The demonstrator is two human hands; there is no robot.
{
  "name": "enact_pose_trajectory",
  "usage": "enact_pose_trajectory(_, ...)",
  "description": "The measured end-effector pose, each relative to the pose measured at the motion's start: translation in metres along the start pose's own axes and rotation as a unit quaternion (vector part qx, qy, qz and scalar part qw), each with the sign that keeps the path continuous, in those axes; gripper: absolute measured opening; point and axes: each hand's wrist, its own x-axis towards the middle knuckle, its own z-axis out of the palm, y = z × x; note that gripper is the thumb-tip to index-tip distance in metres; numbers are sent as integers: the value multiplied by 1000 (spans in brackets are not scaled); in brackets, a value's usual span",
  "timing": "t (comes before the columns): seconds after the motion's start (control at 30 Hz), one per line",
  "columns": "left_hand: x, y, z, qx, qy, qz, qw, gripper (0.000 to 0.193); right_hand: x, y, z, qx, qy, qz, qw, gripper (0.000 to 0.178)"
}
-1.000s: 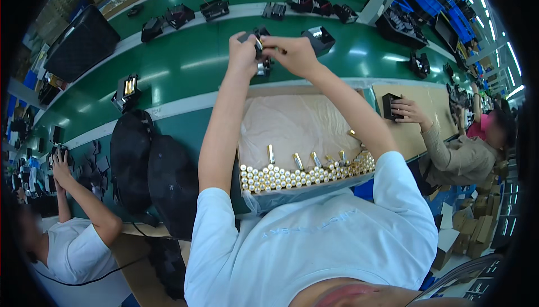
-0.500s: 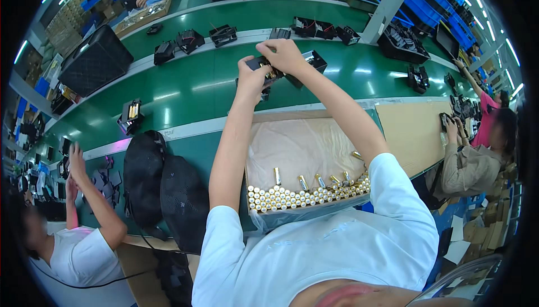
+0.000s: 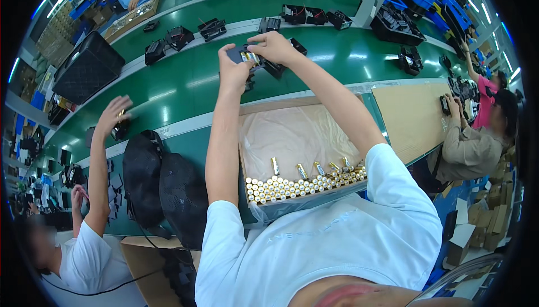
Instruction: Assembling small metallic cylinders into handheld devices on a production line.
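Note:
Over the green belt, my left hand (image 3: 231,74) is closed around a black battery case (image 3: 238,54). Several gold-and-silver cylindrical batteries (image 3: 250,58) show in its open side. My right hand (image 3: 276,47) has its fingers bent against the right edge of the case, with the thumb at the batteries. Partly hidden beneath my hands, another black case (image 3: 274,69) lies on the belt. In front of my body stands a carton (image 3: 292,124) lined with clear film. Upright batteries (image 3: 281,190) are packed along its near side, and a few lean or lie loose.
Black cases (image 3: 212,28) line the rail beyond the belt (image 3: 193,79). A black bag (image 3: 163,183) lies left of the carton, a cardboard sheet (image 3: 415,116) right. At left, a co-worker's hand (image 3: 114,115) reaches over a case; another co-worker (image 3: 477,133) sits at right.
The case in my hands has tilted, so its batteries show more plainly. The left co-worker's arm has swung out over the belt to a black case. The whole view has shifted slightly.

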Motion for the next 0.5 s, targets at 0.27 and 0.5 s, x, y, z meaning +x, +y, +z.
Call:
enact_pose_trajectory(0.27,-9,17,-16,598,145,148,774,59,-32,34,-1,-415,184,-56,889,26)
enact_pose_trajectory(0.5,-14,24,-3,574,-97,413,701,44,-61,37,-29,-232,-58,-139,961,20)
